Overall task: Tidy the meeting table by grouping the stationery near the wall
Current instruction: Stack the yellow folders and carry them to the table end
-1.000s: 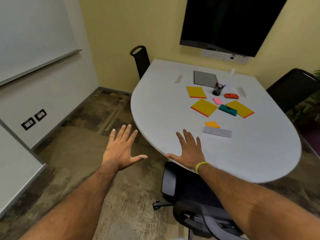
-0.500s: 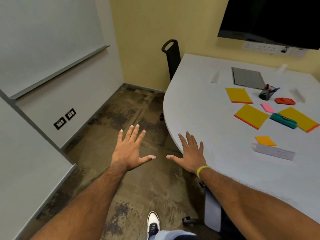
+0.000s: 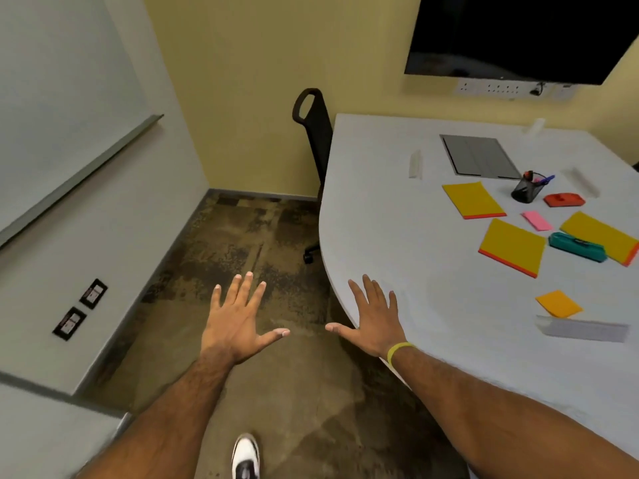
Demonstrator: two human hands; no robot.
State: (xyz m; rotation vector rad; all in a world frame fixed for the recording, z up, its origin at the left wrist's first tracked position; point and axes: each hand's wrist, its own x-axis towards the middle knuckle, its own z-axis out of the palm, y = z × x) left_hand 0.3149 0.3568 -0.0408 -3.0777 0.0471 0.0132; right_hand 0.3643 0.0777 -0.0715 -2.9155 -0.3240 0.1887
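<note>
The meeting table (image 3: pixel 415 236) is filling the right half of the view, its straight far end butting against the yellow wall (image 3: pixel 276 63) under a dark screen (image 3: pixel 518 36). Both hands are hovering flat with fingers spread, holding nothing. The left hand (image 3: pixel 235 323) is hanging over the floor, left of the table. The right hand (image 3: pixel 375 319) is lying over the table's near-left rim; whether it is touching the top, I cannot tell.

All the stationery is sitting to the right of and farther out than the hands, so the right hand is the nearer one and the reach is likely going rightward and away.

Three yellow pads (image 3: pixel 513 245) are lying scattered mid-table, with a grey mat (image 3: pixel 479 155) beyond them near the wall. Nearest the right hand, a white strip (image 3: pixel 581 328) is lying with its long axis running left to right, an orange note pad (image 3: pixel 558 303) just beyond it. A teal pencil case (image 3: pixel 577 246) is lying between two of the yellow pads; its contents are hidden. A red desk tool (image 3: pixel 563 199) and a pink note pad (image 3: pixel 536 220) are sitting farther out.

A black mesh cup (image 3: pixel 525 191) is standing upright, holding a few pens.
</note>
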